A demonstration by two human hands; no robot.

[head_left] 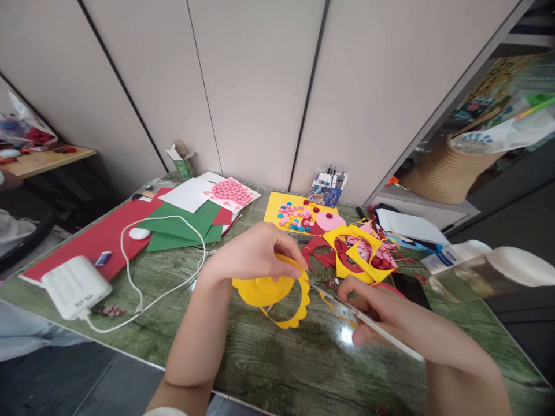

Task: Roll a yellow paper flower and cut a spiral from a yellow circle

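My left hand (264, 260) pinches a yellow paper spiral (264, 289) from above. The spiral has a scalloped outer edge, and its outer strip curls down in a loop on the right. My right hand (377, 312) is closed round a pair of scissors (368, 326); a long pale part of them slants down to the right under the hand. Their tips touch or nearly touch the scalloped edge by my left fingertips. Thin yellow paper trimmings (333, 305) lie just below the scissors. My fingers partly hide the handles.
Yellow paper offcuts (347, 266) and yellow card with coloured balls (271, 202) lie behind my hands. Leftward are green paper (182, 234), red paper (87, 242), and a white power bank (76, 287) with a looping cable (125, 271). A clear jar (463, 277) and phone (411, 289) are rightward.
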